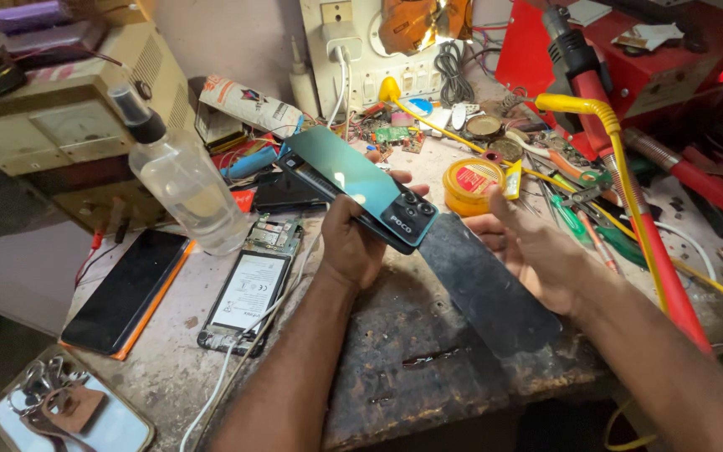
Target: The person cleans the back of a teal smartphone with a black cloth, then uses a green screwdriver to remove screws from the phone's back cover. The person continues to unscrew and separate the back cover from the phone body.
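Holding teal phone (pixel 361 186) in left hand (pixel 353 243), center frame; right hand (pixel 529 251) open, empty, over dark mat (pixel 479 285). Inspection step; next needs firmer two-handed grip.

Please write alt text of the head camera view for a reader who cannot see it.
The left hand holds a teal phone by its camera end above a cluttered repair bench, while the right hand rests open beside a dark mat. An opened phone, a clear spray bottle and a yellow tin stand around.
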A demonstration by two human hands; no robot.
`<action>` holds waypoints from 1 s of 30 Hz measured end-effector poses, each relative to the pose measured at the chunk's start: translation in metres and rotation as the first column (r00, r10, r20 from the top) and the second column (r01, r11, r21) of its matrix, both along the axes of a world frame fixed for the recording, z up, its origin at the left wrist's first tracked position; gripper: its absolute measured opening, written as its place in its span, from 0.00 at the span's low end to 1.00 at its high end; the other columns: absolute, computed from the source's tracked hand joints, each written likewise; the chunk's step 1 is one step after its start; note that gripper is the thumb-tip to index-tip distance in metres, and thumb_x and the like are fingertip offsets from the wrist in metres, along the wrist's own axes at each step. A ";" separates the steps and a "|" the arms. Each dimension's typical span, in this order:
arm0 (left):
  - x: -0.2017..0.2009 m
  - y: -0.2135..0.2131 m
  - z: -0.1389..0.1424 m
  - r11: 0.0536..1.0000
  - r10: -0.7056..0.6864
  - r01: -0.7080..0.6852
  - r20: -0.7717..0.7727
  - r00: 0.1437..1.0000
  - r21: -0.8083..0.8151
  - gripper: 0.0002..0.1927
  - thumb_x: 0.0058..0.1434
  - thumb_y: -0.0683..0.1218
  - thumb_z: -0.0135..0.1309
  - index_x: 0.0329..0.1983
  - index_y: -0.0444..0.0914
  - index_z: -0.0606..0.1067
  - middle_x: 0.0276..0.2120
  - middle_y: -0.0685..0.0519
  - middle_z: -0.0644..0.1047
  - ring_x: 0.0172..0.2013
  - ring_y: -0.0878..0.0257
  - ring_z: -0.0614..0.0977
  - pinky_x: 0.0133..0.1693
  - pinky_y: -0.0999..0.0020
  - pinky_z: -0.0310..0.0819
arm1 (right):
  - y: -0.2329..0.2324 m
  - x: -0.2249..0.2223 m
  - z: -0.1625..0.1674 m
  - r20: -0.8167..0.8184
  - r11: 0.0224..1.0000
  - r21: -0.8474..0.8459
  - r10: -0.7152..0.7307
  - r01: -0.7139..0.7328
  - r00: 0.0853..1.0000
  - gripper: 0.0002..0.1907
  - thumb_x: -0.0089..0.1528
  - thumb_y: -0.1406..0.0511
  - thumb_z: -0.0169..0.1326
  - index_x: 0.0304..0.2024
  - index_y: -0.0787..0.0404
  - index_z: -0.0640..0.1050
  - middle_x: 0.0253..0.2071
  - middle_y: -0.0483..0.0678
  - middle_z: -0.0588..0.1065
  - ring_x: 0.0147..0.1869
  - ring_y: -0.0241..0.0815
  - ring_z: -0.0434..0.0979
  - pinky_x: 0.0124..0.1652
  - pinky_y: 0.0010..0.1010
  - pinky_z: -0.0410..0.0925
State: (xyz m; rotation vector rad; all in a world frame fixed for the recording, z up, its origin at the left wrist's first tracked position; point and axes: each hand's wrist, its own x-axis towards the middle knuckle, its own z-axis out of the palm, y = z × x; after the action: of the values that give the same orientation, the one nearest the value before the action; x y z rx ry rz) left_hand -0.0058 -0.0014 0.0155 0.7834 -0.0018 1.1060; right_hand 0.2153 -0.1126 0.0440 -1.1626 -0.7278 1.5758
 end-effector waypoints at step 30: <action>0.023 0.008 -0.011 0.946 0.212 -0.228 -0.090 0.973 -0.232 0.27 0.66 0.58 0.36 0.65 0.43 0.66 0.37 0.47 0.76 0.40 0.48 0.83 0.42 0.50 0.80 | 0.055 -0.026 -0.012 0.154 0.998 0.055 -0.005 -0.004 0.988 0.09 0.64 0.63 0.56 0.34 0.64 0.78 0.25 0.48 0.77 0.23 0.37 0.78 0.24 0.28 0.72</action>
State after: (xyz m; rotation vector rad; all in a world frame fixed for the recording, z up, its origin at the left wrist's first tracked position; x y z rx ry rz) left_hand 0.0173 0.0066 0.0047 0.6095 0.2762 1.2645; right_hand 0.1892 -0.0580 0.0318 -1.2536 -0.8670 1.4676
